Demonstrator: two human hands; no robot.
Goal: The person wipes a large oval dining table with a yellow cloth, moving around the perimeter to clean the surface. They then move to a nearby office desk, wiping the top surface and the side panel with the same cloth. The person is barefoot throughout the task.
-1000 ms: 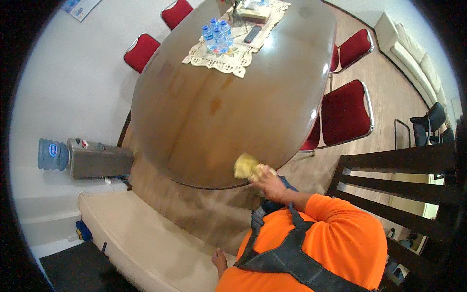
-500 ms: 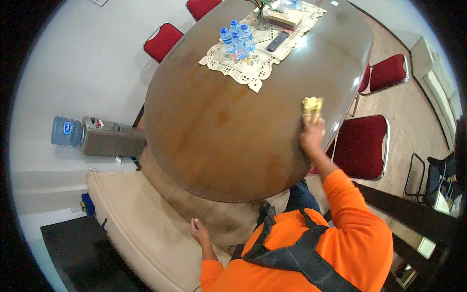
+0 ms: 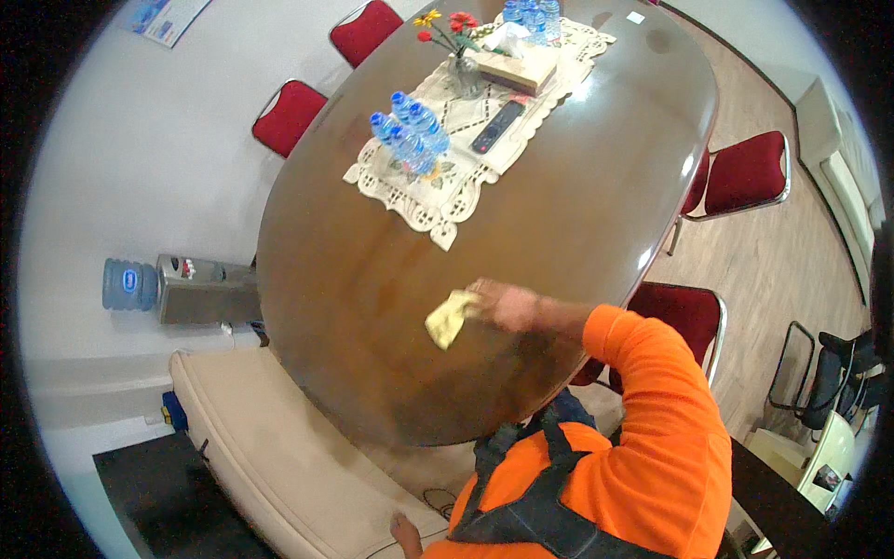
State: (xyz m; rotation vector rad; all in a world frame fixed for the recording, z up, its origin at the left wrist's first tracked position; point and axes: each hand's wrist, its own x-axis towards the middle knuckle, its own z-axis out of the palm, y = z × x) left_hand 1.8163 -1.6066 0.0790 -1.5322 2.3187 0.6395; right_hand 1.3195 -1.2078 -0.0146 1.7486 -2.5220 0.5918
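My right hand (image 3: 506,303) reaches across the near part of the brown oval table (image 3: 521,233), closed on a yellow cleaning cloth (image 3: 449,321). Part of the cloth sticks out to the left of the fingers and lies against the glossy tabletop. Low in the view, my left hand (image 3: 404,531) hangs away from the table, beside the beige sofa. Its fingers are too small and blurred to make out, and I see nothing in it.
On a lace runner (image 3: 438,219) stand several water bottles (image 3: 410,135), a remote control (image 3: 498,127), a flower vase (image 3: 466,76) and a tissue box (image 3: 521,70). Red chairs (image 3: 745,174) surround the table. A water dispenser (image 3: 207,291) and beige sofa (image 3: 270,438) are at left.
My right hand has swept the cloth from the table's right side toward the middle, nearer to me. My left hand has dropped lower. The view has shifted, showing more of the table's far end.
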